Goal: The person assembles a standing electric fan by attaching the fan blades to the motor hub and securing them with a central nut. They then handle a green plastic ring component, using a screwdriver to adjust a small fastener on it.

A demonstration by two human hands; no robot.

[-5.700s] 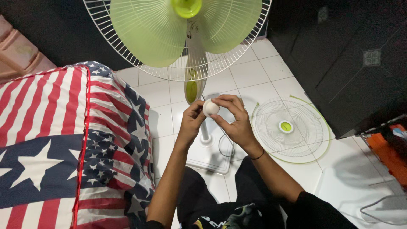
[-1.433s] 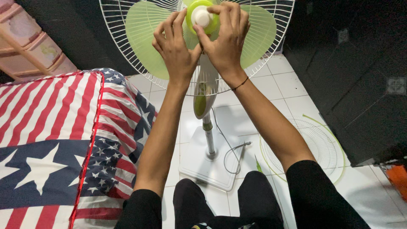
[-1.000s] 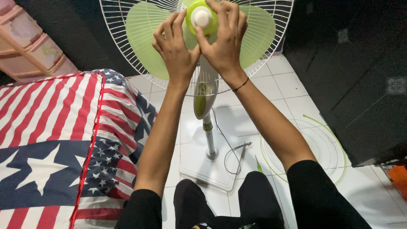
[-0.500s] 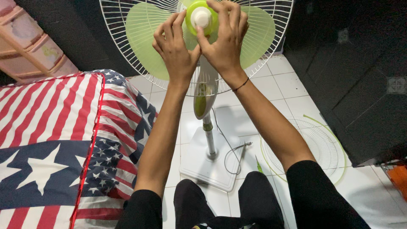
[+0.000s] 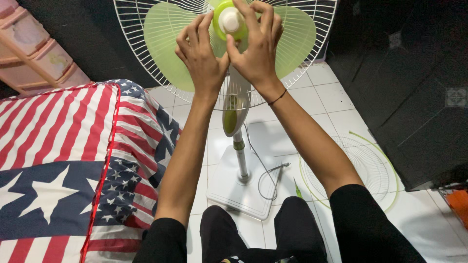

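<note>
Cap (image 5: 231, 19) on fan hub (image 5: 220, 11): right hand (image 5: 256, 48) fingers, shifted slightly since half a second ago, pinch it; left hand (image 5: 201, 51) fingers curl against blade (image 5: 163, 34), turning apparently continuing.

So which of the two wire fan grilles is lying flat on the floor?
The loose round grille on the white tiles, right of the fan's base; the other grille stands upright behind the green blades.

Fan guard (image 5: 146, 48): top half cut off by the upper edge at 12 o'clock.
Green blades (image 5: 165, 44): middle hidden behind both hands.
White cap (image 5: 231, 19): lower rim covered by the right hand (image 5: 256, 46) fingers.
Left hand (image 5: 200, 53): fingertips' contact with the hub cannot be told.
Loose grille (image 5: 370, 165): its 3 o'clock side is hidden under the dark cabinet (image 5: 414, 97).
Orange thing (image 5: 458, 202): cut off at right edge.
</note>
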